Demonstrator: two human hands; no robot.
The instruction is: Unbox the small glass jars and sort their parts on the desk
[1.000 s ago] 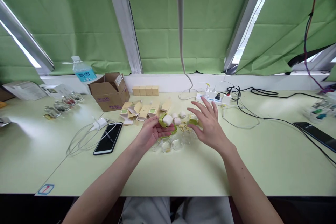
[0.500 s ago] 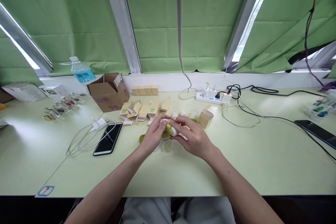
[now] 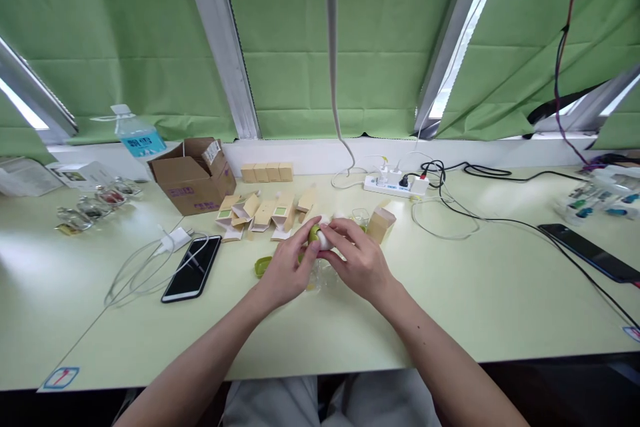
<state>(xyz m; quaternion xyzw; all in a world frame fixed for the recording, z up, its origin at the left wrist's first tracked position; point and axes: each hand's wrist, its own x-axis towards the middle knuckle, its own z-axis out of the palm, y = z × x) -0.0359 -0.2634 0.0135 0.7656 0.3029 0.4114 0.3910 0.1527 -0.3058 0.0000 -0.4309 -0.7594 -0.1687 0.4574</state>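
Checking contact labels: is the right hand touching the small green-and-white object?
Touching. In the head view, the right hand has its fingers against the white side of the green-and-white object, with no gap showing.

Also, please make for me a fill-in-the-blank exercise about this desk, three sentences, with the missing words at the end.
The left hand and the right hand hold a small item, coloured white and ____.
In this view, the open cardboard box stands to the ____ of the power strip.
The label on the bottle is mostly ____.

Missing words: green; left; blue.
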